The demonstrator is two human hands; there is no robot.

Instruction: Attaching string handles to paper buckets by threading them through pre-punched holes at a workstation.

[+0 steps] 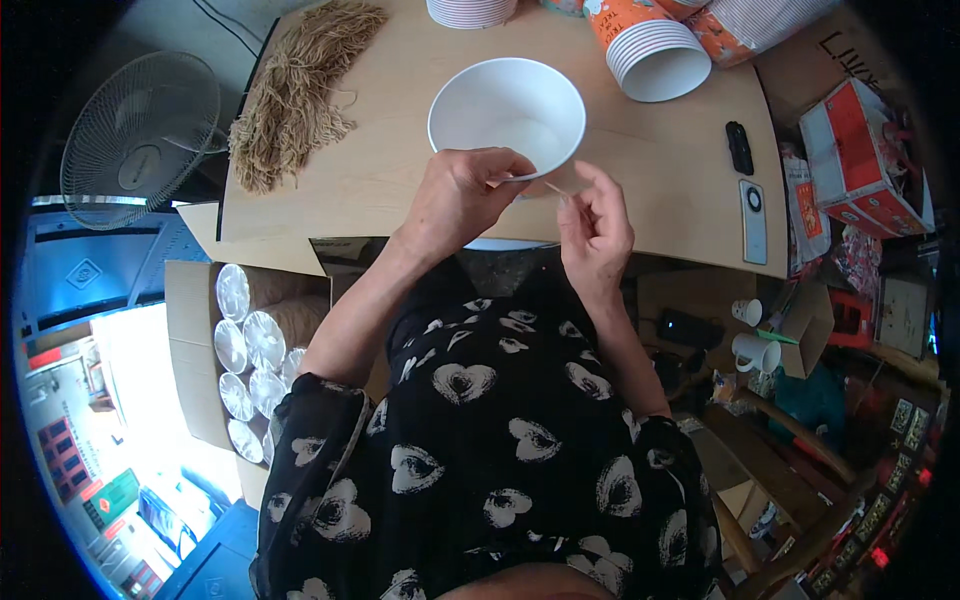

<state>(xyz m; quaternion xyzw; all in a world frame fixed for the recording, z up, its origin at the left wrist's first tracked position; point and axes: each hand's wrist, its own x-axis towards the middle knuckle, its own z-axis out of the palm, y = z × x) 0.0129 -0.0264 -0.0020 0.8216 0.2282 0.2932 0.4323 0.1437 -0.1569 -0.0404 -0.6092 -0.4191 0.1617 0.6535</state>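
A round white paper tub [506,105] is at the near edge of the pale wood-toned table [390,150], its rim gripped between the left hand's [455,195] fingers. The right hand's [598,228] fingers curl just beside it; I cannot tell whether they grip anything. Tan stringy bundles [300,95] lie leftward, near a grey round fan [140,140]; nested orange-and-white paper tubs [632,45] lie far right.
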